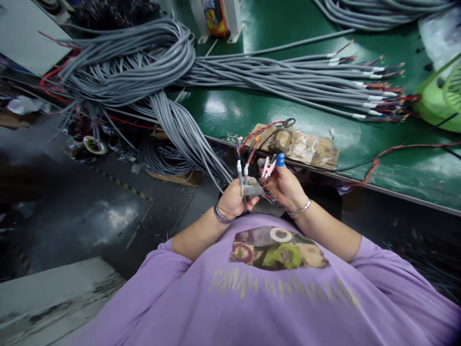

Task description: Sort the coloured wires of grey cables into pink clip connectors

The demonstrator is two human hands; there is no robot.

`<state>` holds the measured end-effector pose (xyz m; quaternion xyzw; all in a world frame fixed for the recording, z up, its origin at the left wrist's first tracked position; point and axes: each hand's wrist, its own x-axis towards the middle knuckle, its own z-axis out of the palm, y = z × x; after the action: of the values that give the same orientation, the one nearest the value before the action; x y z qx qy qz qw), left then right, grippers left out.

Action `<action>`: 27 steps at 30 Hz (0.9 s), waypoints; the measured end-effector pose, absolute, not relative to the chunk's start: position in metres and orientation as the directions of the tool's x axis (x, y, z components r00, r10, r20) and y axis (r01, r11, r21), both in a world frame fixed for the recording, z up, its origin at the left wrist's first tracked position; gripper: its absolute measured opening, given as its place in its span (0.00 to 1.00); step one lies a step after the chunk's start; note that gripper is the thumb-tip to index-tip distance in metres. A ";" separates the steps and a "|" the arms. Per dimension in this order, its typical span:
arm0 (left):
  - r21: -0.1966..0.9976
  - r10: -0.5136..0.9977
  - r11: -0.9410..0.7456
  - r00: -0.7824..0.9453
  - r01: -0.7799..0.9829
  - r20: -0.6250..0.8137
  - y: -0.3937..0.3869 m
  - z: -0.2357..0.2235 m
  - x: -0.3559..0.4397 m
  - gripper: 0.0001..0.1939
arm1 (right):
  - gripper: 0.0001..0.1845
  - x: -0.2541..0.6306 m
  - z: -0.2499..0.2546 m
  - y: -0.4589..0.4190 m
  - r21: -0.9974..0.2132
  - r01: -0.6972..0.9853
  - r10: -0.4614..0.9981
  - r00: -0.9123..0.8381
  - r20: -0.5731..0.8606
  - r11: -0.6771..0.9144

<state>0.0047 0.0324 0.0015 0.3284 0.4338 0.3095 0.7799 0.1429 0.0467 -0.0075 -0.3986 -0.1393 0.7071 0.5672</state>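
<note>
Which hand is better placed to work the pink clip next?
Probably the right hand: its blue-tipped thumb is beside the pink clip, while the left hand is occupied holding gray cables.

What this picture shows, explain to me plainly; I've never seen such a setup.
No robot appears here: these are a person's own two hands. The single picture comes from a camera worn on the head, looking forward and down, so the purple shirt fills the bottom. On the green table lie long bundles of grey cables, their white-banded tips showing coloured wires, and a wooden board. The left hand holds two cable ends with white bands. The right hand, its thumb tip covered in blue, is at a pale pink clip, though its grip is unclear.
</note>
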 end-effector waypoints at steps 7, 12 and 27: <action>0.789 0.776 0.584 0.416 -0.189 -0.475 0.031 0.003 0.007 0.18 | 0.34 0.142 -0.018 0.047 -0.679 -0.666 0.923 -0.039 -0.382 -0.309; 0.810 0.781 0.561 0.431 -0.168 -0.452 0.026 0.002 0.002 0.18 | 0.39 0.150 -0.024 0.042 -0.715 -0.595 0.928 -0.177 -0.328 -0.367; 0.867 0.901 0.427 0.206 -0.256 -0.383 0.003 0.009 0.015 0.17 | 0.22 0.155 -0.020 0.035 -0.721 -0.643 0.960 -0.086 -0.266 -0.258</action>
<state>0.0152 0.0029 0.0092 0.3393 0.4750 0.4139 0.6985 0.1550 0.0351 -0.0196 -0.3646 -0.2172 0.7043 0.5691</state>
